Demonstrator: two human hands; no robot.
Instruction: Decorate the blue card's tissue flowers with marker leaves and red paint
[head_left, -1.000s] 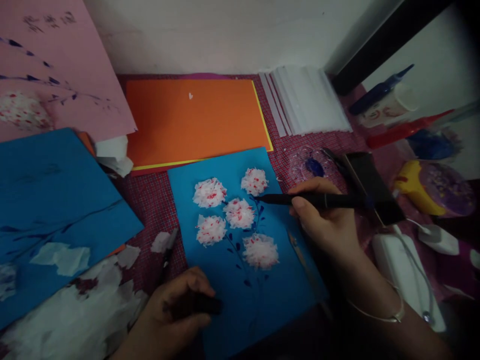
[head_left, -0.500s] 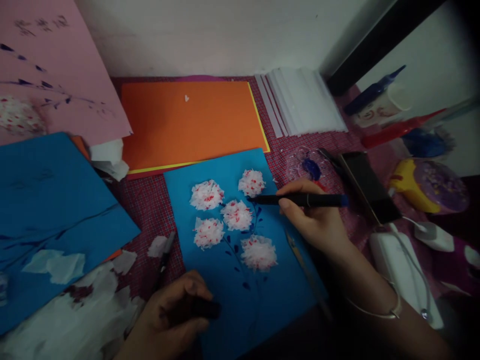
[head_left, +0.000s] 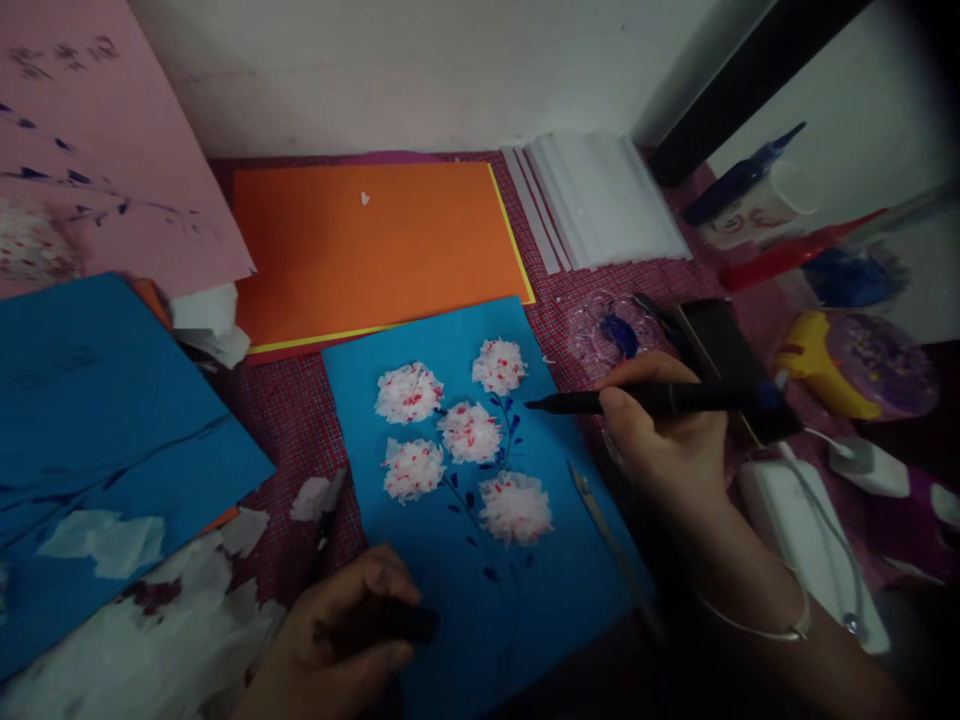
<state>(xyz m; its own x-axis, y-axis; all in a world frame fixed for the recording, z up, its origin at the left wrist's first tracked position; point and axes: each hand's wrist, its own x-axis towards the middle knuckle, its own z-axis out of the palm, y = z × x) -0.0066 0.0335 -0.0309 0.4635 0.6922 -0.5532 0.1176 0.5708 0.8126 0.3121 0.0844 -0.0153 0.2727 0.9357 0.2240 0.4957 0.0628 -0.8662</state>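
My right hand (head_left: 664,425) grips a dark pen (head_left: 652,400), its tip pointing left over the right part of a blue sheet (head_left: 450,660). On that sheet are several white tissue-paper flowers (head_left: 471,432) flecked with red, with dark blue painted stems and leaves (head_left: 469,520) among them. My left hand (head_left: 345,630) is closed round a short black pen cap (head_left: 409,622) at the sheet's lower left; part of the cap is hidden by the fingers. A slim brush-like tool (head_left: 607,530) lies along the sheet's right side, below my right hand.
Orange card (head_left: 375,260) and a stack of white strips (head_left: 600,200) lie behind. A clear palette with blue paint (head_left: 619,335), a phone (head_left: 712,345) and a power strip (head_left: 814,550) are at right. Tissue scraps (head_left: 165,640) and another blue sheet (head_left: 105,390) are at left.
My right hand has moved right with the pen, taking its tip away from beside the top right flower. The left hand stays almost still with the cap.
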